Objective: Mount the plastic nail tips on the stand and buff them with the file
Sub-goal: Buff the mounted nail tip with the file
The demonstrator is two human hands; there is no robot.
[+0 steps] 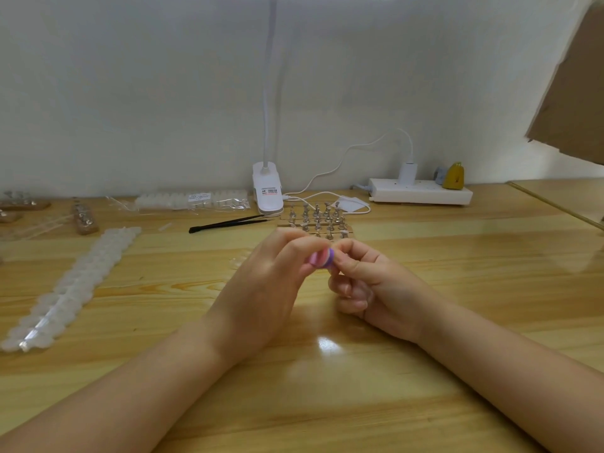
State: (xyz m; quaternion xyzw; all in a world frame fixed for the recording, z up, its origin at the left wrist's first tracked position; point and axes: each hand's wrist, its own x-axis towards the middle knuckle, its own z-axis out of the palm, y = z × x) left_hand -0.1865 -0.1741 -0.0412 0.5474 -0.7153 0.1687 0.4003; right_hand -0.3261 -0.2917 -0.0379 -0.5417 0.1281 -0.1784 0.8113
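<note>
- Hands are bunched together mid-table in the head view, the only view I've got from my end.
- Left hand (pixel 277 273) has its fingers curled round the file (pixel 322 259), a small pink and purple block, pinching it at the fingertips. My guess is the short grip is for control on tiny strokes.
- Right hand (pixel 359 276) is curled too, thumb and forefinger pinched right against the file's purple end. I'd bet there's a nail tip in that pinch, but it's too small and blurry to say for sure.
- Stand (pixel 315 220) sits just beyond the hands, a wooden base with rows of little metal pegs. Looks parked there so it's an easy reach. Can't tell if any pegs carry tips.
- Strip of nail tips (pixel 70 289) runs diagonally down the left side, well apart from the hands, so supply is off to one side out of the work zone.
- Black tweezers (pixel 228 222) lie left of the stand, untouched.
- Far edge: clip lamp (pixel 267 188) lighting the spot, bagged tips (pixel 192 200) to its left, power strip (pixel 421 191) far right.
</note>
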